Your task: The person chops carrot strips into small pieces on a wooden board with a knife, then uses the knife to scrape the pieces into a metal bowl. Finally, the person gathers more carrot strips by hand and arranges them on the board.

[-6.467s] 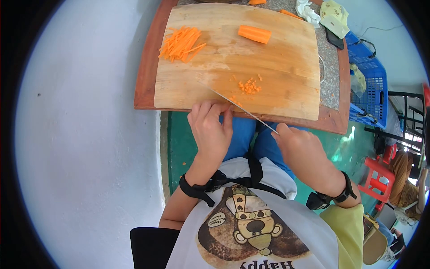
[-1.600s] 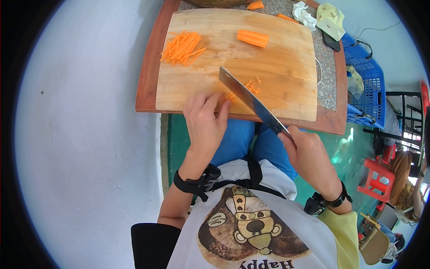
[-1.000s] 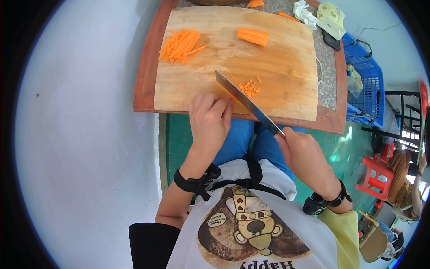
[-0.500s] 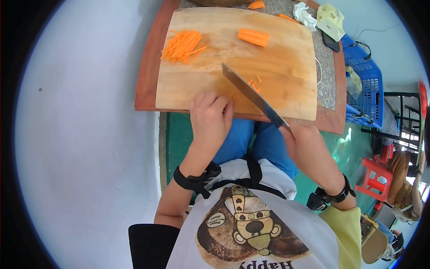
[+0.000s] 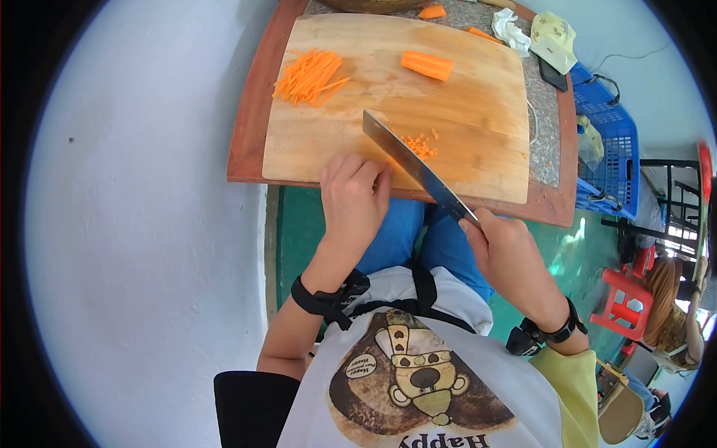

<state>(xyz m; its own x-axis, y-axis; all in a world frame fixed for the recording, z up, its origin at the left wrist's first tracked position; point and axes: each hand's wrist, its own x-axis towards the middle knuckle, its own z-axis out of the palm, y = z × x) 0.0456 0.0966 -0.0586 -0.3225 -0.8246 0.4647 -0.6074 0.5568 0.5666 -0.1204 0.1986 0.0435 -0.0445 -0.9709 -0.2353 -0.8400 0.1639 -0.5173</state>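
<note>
The grip of the right hand (image 5: 515, 250) is clenched around the handle of the knife (image 5: 414, 166), just beyond the near edge of the cutting board (image 5: 463, 104). The blade extends diagonally over the board, its tip toward the board's middle. The grip of the left hand (image 5: 351, 194) is positioned at the near edge of the board, left of the blade, with fingers curled and bunched — whether they hold anything is hidden.

Diced carrot (image 5: 420, 146) lies on the near half of the board, just beside the blade on its right side. Carrot strips (image 5: 310, 77) form a loose pile at the far left of the board. A thick carrot piece (image 5: 426, 65) lies on its side toward the far edge of the board, right of the pile.

The board rests on a wood-edged surface (image 5: 250, 127). Beyond the far edge of the board are a partly visible bowl (image 5: 373, 4) and a small carrot chunk (image 5: 432, 12). Past the board's far right corner are a crumpled tissue (image 5: 511, 32), a patterned yellow packet (image 5: 554, 39) and a dark phone (image 5: 553, 75) — the packet partly overlaps the phone. A blue basket (image 5: 616, 142) stands right of the board, outside the surface.
</note>
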